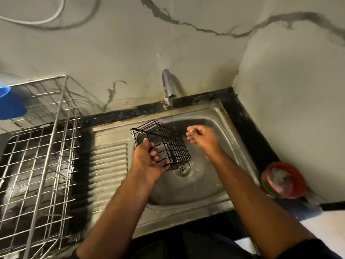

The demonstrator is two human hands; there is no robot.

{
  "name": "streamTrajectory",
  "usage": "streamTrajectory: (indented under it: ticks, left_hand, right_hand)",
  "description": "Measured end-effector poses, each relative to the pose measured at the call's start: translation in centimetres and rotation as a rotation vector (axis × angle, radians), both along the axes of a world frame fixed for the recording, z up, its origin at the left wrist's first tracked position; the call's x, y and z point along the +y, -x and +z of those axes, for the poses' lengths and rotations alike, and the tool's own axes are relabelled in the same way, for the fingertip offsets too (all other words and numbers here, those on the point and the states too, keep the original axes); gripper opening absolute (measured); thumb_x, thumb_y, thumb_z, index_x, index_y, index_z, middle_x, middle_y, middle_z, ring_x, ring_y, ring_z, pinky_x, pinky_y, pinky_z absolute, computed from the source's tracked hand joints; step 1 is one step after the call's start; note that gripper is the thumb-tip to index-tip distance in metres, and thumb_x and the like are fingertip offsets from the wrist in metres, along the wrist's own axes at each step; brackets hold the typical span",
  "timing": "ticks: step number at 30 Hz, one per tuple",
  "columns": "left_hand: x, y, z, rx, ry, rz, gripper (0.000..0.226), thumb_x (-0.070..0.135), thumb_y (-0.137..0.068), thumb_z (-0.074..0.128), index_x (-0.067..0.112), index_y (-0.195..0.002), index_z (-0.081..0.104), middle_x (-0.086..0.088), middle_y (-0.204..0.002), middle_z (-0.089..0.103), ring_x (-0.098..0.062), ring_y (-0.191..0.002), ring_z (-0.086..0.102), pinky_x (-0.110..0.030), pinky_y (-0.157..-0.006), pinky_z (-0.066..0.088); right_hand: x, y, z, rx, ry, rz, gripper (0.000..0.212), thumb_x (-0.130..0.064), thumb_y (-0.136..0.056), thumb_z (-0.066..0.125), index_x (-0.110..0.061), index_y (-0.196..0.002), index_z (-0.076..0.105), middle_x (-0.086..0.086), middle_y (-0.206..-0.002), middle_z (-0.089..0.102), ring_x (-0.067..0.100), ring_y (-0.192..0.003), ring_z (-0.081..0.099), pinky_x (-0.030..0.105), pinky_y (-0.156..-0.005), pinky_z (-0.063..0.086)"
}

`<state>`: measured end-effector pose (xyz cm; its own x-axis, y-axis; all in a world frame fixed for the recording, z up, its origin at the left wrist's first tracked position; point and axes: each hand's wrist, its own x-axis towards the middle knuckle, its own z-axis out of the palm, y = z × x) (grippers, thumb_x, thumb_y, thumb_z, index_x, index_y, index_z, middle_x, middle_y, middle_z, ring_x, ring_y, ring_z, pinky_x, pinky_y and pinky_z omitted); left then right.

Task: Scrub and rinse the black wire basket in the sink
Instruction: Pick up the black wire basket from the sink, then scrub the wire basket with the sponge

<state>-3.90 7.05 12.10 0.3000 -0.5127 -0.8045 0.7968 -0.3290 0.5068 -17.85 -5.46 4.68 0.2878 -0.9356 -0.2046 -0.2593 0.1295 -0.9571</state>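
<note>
Rinsing looks underway: the left hand (149, 159) grips the black wire basket (164, 143) beside the tap stream (172, 116) (right hand (200, 139) loosely curled, empty), so next tilt it under the water.

The scene is lit dimly and warmly, apparently from above and behind the camera. A hard shadow is cast by the tap (168, 88) onto the marble wall (205, 53) to its right. Soft glare is seen on the steel sink (211, 184) bowl and draining ridges. Strong wide-angle distortion is present: the counter edge (248, 124) and the wire rack (43, 146) are bent toward the frame edges. Slight motion blur is noted overall; the red container (283, 180) and the blue object (11, 103) at the margins are rendered soft.
</note>
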Motion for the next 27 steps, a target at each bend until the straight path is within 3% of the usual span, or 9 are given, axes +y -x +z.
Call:
streamTrajectory:
  ticks: [4,7,11,14,18,22,24,27]
  left_hand:
    - [0.1,2.4,0.7,0.023,0.023,-0.063,0.044,0.051,-0.104,0.041,0.023,-0.07,0.046,0.004,-0.046,0.032,-0.016,-0.051,0.026,-0.036,-0.076,0.04]
    - [0.2,4.5,0.7,0.028,0.06,-0.155,0.042,0.05,-0.104,0.041,0.023,-0.073,0.048,0.004,-0.049,0.033,-0.015,-0.047,0.028,-0.034,-0.072,0.039]
    - [0.3,7.2,0.4,0.024,0.117,-0.237,0.038,0.047,-0.103,0.044,0.024,-0.073,0.049,0.005,-0.052,0.035,-0.014,-0.047,0.029,-0.033,-0.071,0.04]
    - [0.3,9.2,0.6,-0.008,0.135,-0.318,0.036,0.047,-0.101,0.048,0.026,-0.072,0.049,0.005,-0.053,0.036,-0.012,-0.048,0.03,-0.033,-0.07,0.041]
    - [0.3,11.8,1.1,-0.073,0.129,-0.379,0.033,0.051,-0.097,0.055,0.027,-0.075,0.05,0.008,-0.055,0.04,-0.009,-0.05,0.034,-0.034,-0.071,0.043]
    - [0.1,13.4,1.5,-0.099,0.123,-0.37,0.03,0.05,-0.096,0.059,0.028,-0.078,0.052,0.009,-0.056,0.04,-0.008,-0.049,0.035,-0.033,-0.069,0.044]
    - [-0.2,13.9,1.7,-0.13,0.122,-0.38,0.03,0.05,-0.095,0.06,0.027,-0.077,0.052,0.009,-0.056,0.04,-0.007,-0.048,0.035,-0.032,-0.068,0.043]
    - [-0.5,14.4,1.8,-0.187,0.116,-0.401,0.03,0.051,-0.095,0.06,0.027,-0.078,0.054,0.01,-0.057,0.04,-0.007,-0.048,0.036,-0.032,-0.065,0.041]
  right_hand:
    - [2.6,4.6,-0.5,0.079,-0.016,-0.1,0.017,-0.017,-0.097,0.061,-0.01,-0.108,0.071,0.0,-0.089,0.075,0.011,-0.079,0.071,0.027,-0.073,0.056]
    - [4.3,8.0,0.4,0.182,0.076,-0.152,0.017,-0.024,-0.095,0.063,-0.015,-0.102,0.075,-0.003,-0.087,0.076,0.011,-0.081,0.072,0.034,-0.081,0.058]
    - [6.0,12.8,2.0,0.414,0.177,-0.227,0.018,-0.014,-0.093,0.062,-0.017,-0.102,0.076,-0.002,-0.096,0.075,0.013,-0.09,0.07,0.029,-0.087,0.053]
    - [7.1,16.4,2.5,0.554,0.2,-0.3,0.021,-0.014,-0.093,0.061,-0.017,-0.109,0.075,-0.002,-0.102,0.075,0.013,-0.095,0.068,0.022,-0.082,0.047]
    - [7.8,20.6,2.5,0.653,0.237,-0.453,0.021,-0.008,-0.09,0.059,-0.018,-0.099,0.075,0.001,-0.095,0.075,0.017,-0.087,0.069,0.02,-0.075,0.044]
    - [7.0,24.3,1.0,0.828,0.117,-0.395,0.03,-0.004,-0.09,0.055,-0.013,-0.114,0.071,0.008,-0.108,0.071,0.026,-0.095,0.067,0.029,-0.078,0.05]
    - [6.3,25.4,0.3,0.947,0.024,-0.293,0.034,-0.011,-0.089,0.063,-0.008,-0.123,0.064,0.012,-0.117,0.068,0.03,-0.103,0.066,0.035,-0.088,0.053]
    - [5.4,25.8,-0.1,1.032,0.006,-0.138,0.055,-0.022,-0.084,0.074,-0.008,-0.133,0.056,0.011,-0.13,0.059,0.031,-0.118,0.058,0.033,-0.098,0.045]
